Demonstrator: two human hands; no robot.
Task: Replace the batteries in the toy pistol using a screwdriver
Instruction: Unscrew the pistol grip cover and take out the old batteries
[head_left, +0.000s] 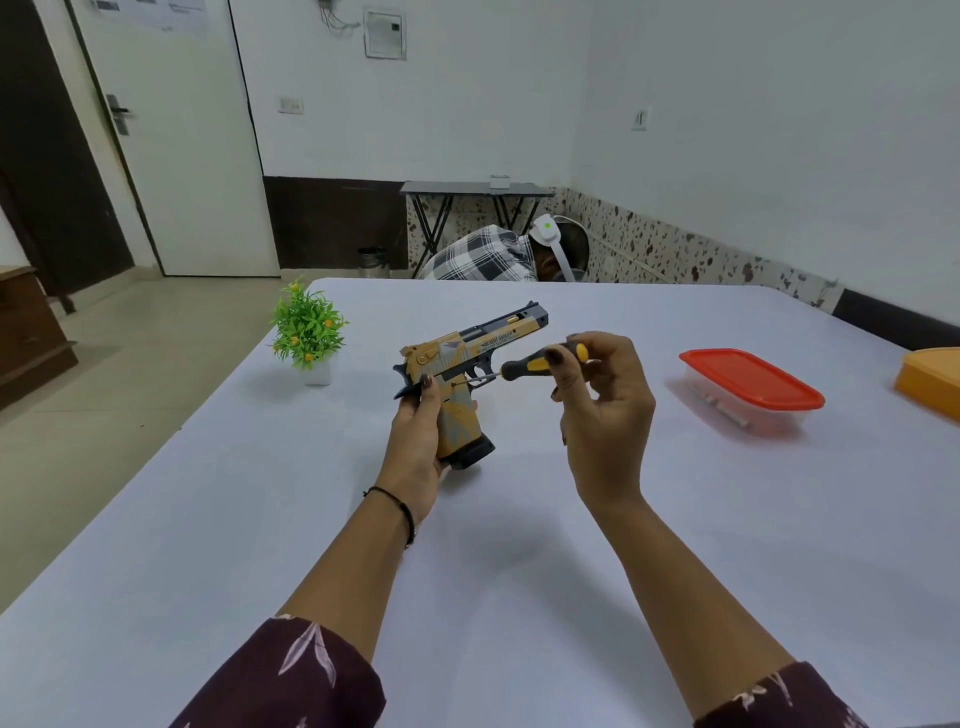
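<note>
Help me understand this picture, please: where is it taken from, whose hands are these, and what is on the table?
There is no machine here. A person works with bare hands, and the single picture comes from a wide-angle camera worn on that person's head, looking forward and down. The left hand grips a toy pistol by its handle. The right hand pinches a screwdriver, whose tip meets the pistol near the trigger. On the white table stand a small potted plant on the left and a clear box with a red lid on the right. An orange object shows at the right edge. Another person bends down behind the table.
</note>
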